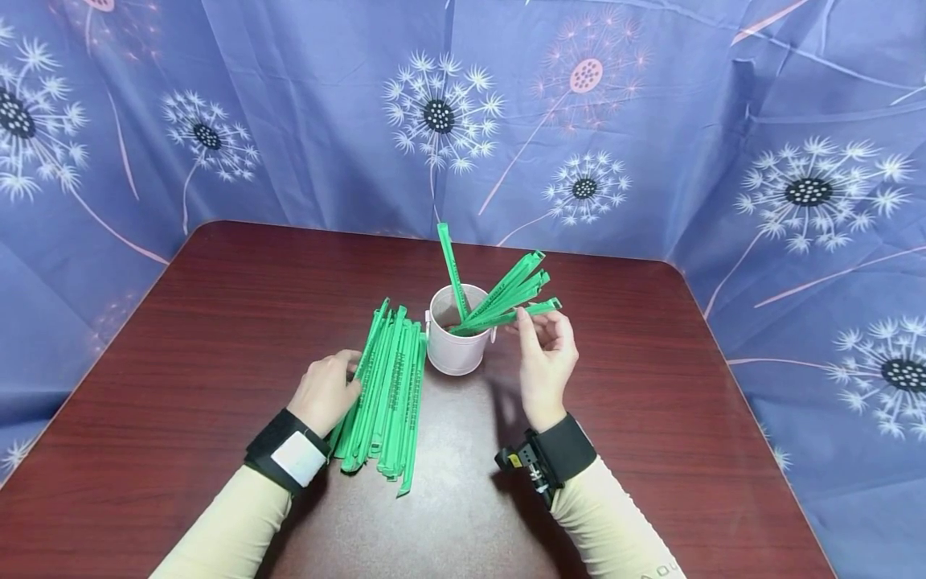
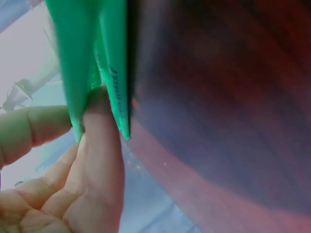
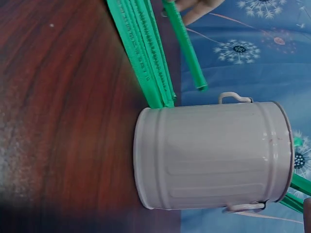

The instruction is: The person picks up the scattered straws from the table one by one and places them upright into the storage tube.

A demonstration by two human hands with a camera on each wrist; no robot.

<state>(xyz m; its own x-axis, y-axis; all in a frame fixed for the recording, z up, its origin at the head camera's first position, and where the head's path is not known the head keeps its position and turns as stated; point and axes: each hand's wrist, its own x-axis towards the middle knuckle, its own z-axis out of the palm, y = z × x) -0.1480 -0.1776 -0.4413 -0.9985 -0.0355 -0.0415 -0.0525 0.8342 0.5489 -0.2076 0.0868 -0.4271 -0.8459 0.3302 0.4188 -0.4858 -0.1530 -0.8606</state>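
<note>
green slim packets lie piled just left of a pale bucket, which stands toward the far edge of the table. the left hand pinches one packet between thumb and finger; the right hand pinches another packet leaning over the rim. best, i judge, to let that one settle gently so its neighbours stay put. the right wrist view shows the left-hand packet raised off the pile, which the head view hardly tells.
</note>
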